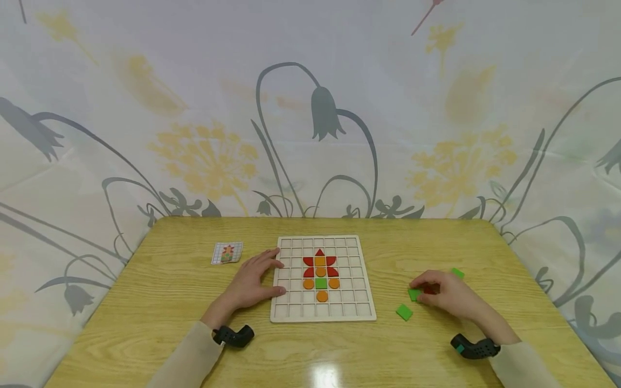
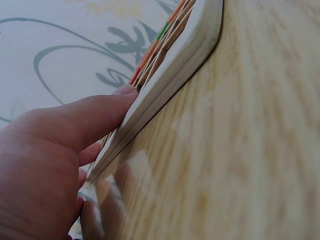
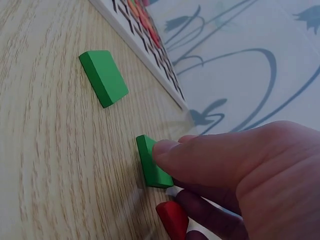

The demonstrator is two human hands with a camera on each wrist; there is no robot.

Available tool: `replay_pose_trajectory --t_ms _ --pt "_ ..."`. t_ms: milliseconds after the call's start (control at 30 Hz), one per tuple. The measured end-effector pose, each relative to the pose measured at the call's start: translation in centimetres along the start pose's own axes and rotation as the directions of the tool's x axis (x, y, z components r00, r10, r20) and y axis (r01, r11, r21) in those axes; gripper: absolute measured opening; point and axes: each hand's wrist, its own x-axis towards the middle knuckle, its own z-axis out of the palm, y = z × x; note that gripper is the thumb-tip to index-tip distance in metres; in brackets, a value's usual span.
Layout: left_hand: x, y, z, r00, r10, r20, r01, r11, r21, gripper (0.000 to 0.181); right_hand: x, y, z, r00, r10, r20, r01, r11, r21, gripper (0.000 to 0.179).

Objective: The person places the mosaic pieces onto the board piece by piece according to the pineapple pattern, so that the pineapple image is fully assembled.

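Observation:
A white gridded board (image 1: 286,308) carries a figure of red, orange and green pieces, with a green square (image 1: 321,283) near its middle. My left hand (image 1: 252,283) rests along the board's left edge, thumb and fingers spread and touching the rim. Right of the board, my right hand (image 1: 448,293) pinches a green square block (image 3: 152,165) between thumb and fingers, low over the table. A red piece (image 3: 172,220) lies close by those fingers, partly hidden by them. Another green block (image 3: 104,77) lies flat nearer the board.
A small picture card (image 1: 227,252) with a similar figure lies left of the board. One more green block (image 1: 457,273) sits behind my right hand. The wooden table (image 1: 339,345) ends at a flower-patterned cloth (image 1: 233,108) at the back.

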Motion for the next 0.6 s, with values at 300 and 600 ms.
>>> replay_pose_trajectory --t_ms 300,600 --pt "-0.03 0.17 -0.11 0.999 -0.032 0.02 0.032 0.999 0.004 0.053 0.03 -0.29 0.05 0.999 -0.042 0.015 0.042 0.998 -0.052 0.031" --pt "0.05 0.02 -0.05 0.999 -0.028 0.017 0.028 1.0 0.005 0.053 0.11 -0.05 0.35 0.999 -0.043 0.004 0.043 0.994 -0.098 0.03"
